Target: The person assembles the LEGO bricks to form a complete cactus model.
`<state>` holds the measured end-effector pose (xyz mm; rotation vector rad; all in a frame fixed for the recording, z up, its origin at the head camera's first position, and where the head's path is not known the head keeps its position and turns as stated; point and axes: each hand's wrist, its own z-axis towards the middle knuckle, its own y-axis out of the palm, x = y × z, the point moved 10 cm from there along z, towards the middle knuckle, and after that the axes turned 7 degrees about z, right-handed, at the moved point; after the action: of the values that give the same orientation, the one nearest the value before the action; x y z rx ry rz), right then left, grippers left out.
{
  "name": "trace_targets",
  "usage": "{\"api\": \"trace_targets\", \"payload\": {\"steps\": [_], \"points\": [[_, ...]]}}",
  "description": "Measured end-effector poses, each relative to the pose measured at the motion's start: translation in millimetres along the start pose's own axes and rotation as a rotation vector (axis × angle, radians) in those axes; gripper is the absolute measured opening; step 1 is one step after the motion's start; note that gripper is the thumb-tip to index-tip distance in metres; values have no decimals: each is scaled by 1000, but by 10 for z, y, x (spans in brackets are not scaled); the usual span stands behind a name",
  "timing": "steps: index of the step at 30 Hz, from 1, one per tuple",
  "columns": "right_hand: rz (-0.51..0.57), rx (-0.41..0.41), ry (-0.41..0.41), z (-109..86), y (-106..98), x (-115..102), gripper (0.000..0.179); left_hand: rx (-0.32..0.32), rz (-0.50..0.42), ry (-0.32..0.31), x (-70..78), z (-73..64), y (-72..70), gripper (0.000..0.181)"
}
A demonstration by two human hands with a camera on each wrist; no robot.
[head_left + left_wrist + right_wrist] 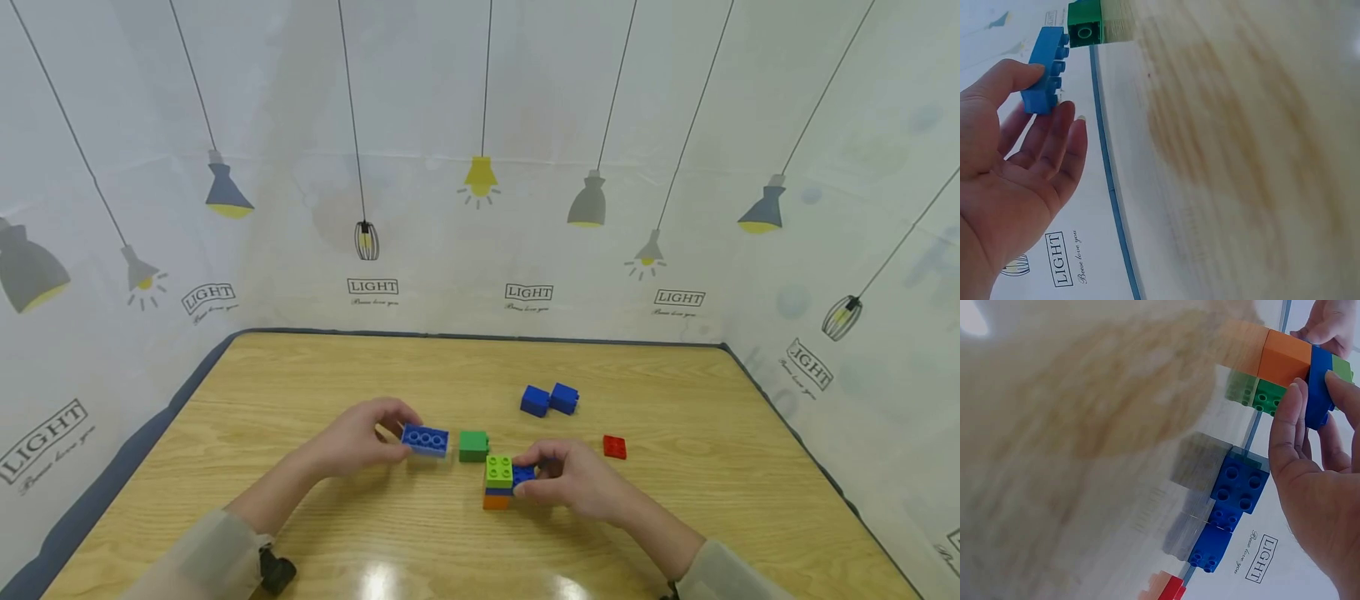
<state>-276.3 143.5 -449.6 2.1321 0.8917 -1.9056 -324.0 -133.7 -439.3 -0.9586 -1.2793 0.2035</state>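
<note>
On the counter [360, 537] stands the brick stack [498, 482]: orange block [496, 502] at the base, blue middle brick [524, 476] overhanging to the right, lime block [499, 469] on top. At the stack's right side, the right hand [581, 485] pinches the overhanging end. Left of the stack, the left hand [362, 439] pinches a loose blue brick [425, 442] by its end, thumb and fingers parted by its thickness. Just beyond the stack, slightly left: green block [473, 447]. Farther beyond, to its right: blue blocks [536, 402]. Right of the stack: red brick [614, 447].
</note>
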Motion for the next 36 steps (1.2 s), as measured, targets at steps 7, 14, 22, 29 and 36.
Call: {"api": "trace_targets", "payload": {"steps": [7, 14, 22, 29, 36], "points": [[2, 2, 5, 8, -1, 9, 32, 54, -91, 19, 50, -39, -72, 37], [-4, 6, 13, 11, -7, 16, 32, 109, -172, 8, 116, -50, -109, 37], [-1, 6, 18, 11, -10, 15, 32, 109, -135, 23, 172, -67, -129, 36], [4, -1, 9, 19, -6, 19, 31, 112, -183, 85, 204, -54, -112, 45], [7, -7, -7, 15, 3, 12, 31, 154, -146, 96, 231, -52, -152, 52]]}}
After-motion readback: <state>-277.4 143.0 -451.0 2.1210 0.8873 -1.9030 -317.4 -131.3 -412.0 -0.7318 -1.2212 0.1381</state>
